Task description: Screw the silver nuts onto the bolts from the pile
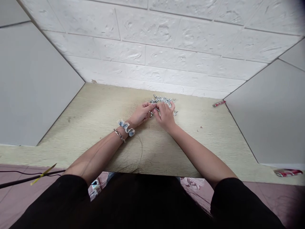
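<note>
A pile of silver bolts and other small metal fasteners lies on the pale tabletop near the wall. My left hand is at the pile's left edge, thumb and fingers pinched together. My right hand reaches over the front of the pile, its thumb and forefinger also closed. The fingertips of both hands meet around a small silver metal fastener, mostly hidden by the fingers, so its exact kind cannot be made out. More bolts show just behind and to the right of my right hand.
A white brick-patterned wall closes off the back. Grey panels stand at the left and right. One red-and-clear object lies by the right panel, another near the front right edge. Dark crumbs dot the wooden tabletop.
</note>
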Demonstrator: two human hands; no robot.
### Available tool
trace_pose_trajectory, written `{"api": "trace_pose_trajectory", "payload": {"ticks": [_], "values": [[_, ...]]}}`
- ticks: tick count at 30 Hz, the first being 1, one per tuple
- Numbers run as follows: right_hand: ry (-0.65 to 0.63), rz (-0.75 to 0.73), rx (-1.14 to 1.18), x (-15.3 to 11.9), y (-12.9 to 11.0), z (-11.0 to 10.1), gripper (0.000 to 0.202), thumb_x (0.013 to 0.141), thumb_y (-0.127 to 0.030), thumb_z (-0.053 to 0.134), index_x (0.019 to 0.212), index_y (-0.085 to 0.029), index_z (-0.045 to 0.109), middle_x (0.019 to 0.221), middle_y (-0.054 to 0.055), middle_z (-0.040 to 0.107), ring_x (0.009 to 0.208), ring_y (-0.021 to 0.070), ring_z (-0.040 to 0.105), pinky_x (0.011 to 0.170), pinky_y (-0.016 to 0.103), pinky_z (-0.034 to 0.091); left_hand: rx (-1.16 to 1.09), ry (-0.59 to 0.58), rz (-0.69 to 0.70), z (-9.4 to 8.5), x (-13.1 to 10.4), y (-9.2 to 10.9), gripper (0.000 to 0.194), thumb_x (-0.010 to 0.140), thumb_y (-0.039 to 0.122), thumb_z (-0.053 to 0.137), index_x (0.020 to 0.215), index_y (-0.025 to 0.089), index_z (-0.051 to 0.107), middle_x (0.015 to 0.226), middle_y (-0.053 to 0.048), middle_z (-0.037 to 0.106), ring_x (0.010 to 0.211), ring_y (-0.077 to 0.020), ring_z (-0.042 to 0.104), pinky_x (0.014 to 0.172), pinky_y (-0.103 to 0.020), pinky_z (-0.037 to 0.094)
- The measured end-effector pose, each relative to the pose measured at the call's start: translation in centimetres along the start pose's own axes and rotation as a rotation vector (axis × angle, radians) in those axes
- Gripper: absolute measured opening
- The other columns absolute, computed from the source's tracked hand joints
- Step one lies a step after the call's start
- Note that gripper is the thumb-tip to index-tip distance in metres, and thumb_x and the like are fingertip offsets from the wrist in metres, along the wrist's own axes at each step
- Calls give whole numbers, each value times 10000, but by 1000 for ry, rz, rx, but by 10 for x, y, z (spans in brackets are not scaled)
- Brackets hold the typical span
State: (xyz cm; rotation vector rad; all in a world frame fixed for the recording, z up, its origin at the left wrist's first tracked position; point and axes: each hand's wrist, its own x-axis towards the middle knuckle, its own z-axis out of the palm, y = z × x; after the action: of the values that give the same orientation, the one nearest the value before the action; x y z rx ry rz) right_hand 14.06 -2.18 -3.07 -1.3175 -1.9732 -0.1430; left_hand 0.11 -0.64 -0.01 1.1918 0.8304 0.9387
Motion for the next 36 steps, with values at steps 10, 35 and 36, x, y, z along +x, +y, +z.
{"api": "trace_pose_trajectory", "payload": {"ticks": [10, 35, 36], "values": [[67, -119, -93, -2, 1, 1, 281, 951, -370, 301, 934, -228, 543, 903, 44, 636, 872, 180, 558, 1074, 462, 183, 201, -16, 11, 7, -5, 5, 484, 900, 539, 400, 582, 175, 409, 457, 53, 338, 389, -53, 287, 394, -211, 200], [70, -46, 46, -8, -10, 3, 260, 950, -323, 279, 880, -214, 505, 780, 21, 604, 793, 171, 540, 996, 408, 238, 587, 200, 166, 10, -9, 1, 508, 916, 432, 325, 474, 185, 362, 437, 23, 370, 472, -98, 367, 496, -261, 280], [59, -14, 87, -8, -12, 3, 252, 947, -321, 280, 876, -216, 498, 772, 18, 597, 791, 172, 539, 985, 408, 246, 593, 204, 174, 10, -9, 0, 506, 918, 433, 322, 478, 186, 362, 437, 24, 367, 474, -99, 366, 494, -261, 278]]}}
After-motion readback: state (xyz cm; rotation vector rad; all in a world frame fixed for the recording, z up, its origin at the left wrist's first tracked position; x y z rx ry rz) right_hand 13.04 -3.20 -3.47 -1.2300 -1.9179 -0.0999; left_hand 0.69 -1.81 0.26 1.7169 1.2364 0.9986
